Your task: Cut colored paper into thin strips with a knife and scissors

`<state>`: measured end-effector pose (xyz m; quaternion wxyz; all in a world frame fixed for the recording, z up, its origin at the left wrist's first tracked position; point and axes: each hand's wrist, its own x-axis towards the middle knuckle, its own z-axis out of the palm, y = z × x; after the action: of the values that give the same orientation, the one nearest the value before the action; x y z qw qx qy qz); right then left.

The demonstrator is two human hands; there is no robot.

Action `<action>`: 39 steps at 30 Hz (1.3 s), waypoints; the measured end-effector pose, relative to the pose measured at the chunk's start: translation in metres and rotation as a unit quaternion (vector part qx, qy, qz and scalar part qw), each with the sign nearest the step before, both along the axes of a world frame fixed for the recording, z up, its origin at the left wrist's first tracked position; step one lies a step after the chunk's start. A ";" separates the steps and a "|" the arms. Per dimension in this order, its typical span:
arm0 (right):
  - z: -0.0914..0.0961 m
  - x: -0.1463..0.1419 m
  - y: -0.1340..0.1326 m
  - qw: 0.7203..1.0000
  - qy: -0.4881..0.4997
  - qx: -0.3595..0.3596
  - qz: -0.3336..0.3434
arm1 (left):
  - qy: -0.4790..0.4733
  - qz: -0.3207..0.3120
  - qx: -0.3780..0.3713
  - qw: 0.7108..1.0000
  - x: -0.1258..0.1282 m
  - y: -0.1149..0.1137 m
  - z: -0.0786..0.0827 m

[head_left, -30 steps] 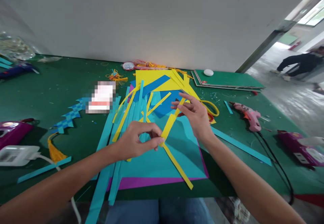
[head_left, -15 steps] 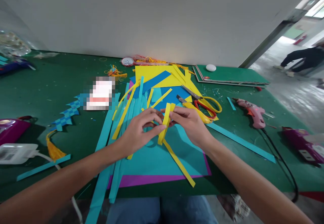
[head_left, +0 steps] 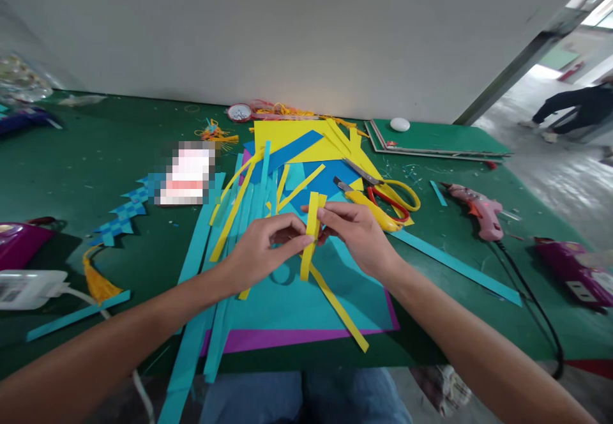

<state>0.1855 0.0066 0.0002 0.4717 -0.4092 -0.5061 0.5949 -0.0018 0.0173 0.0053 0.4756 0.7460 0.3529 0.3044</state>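
Note:
Between both hands a folded yellow paper strip [head_left: 311,226] is held up, its lower end hanging down. My left hand [head_left: 275,242] pinches it from the left between thumb and fingers. On the other side, my right hand [head_left: 354,229] grips its upper right part, fingertips closed. Below them lies a turquoise paper sheet [head_left: 311,306] over a purple sheet [head_left: 268,341]. Another yellow strip [head_left: 342,309] slants across the turquoise sheet toward its front edge; whether it joins the held one I cannot tell. Long turquoise strips [head_left: 191,309] lie to the left.
Scissors [head_left: 402,195] and a yellow-handled cutter [head_left: 371,212] lie just beyond my right hand. A pink glue gun [head_left: 481,210] with a black cord is farther right. Woven blue paper [head_left: 122,216] with a yellow tassel [head_left: 100,277] and a blurred-out phone-like object [head_left: 186,175] are on the left.
The held yellow strip has turned slightly, its two layers now lying closer together with the lower end hanging straighter. Both hands keep their grip in nearly the same place.

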 end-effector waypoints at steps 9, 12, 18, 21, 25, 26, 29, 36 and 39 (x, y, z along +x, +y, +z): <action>0.014 0.023 0.013 0.979 0.040 0.079 -0.182 | -0.107 -0.023 0.073 0.991 -0.010 0.006 -0.008; 0.020 0.028 0.014 0.970 0.043 0.116 -0.209 | -0.092 0.018 0.037 0.995 -0.009 0.008 -0.011; 0.026 0.033 0.012 0.966 0.058 0.141 -0.210 | -0.021 0.053 0.028 0.998 -0.004 0.010 -0.009; 0.029 0.038 0.012 0.967 0.044 0.146 -0.206 | -0.025 0.095 0.014 0.995 -0.007 0.014 -0.010; 0.029 0.039 0.010 0.976 0.009 0.142 -0.168 | -0.155 0.092 -0.075 0.981 -0.013 0.022 -0.014; 0.029 0.038 0.009 0.979 0.011 0.141 -0.145 | -0.168 0.092 -0.089 0.978 -0.014 0.024 -0.015; 0.027 0.034 0.004 0.991 0.017 0.127 -0.035 | -0.140 0.107 -0.066 0.982 -0.015 0.027 -0.017; 0.028 0.027 -0.005 0.980 0.013 0.020 0.200 | -0.123 0.158 -0.022 0.980 -0.012 0.024 -0.013; 0.029 0.023 -0.004 0.981 0.015 0.017 0.193 | -0.125 0.154 -0.072 0.977 -0.011 0.020 -0.009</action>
<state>0.2086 0.0023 0.0287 0.3624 -0.2868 -0.5789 0.6718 -0.0132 0.0376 -0.0041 0.5160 0.6025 0.4226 0.4383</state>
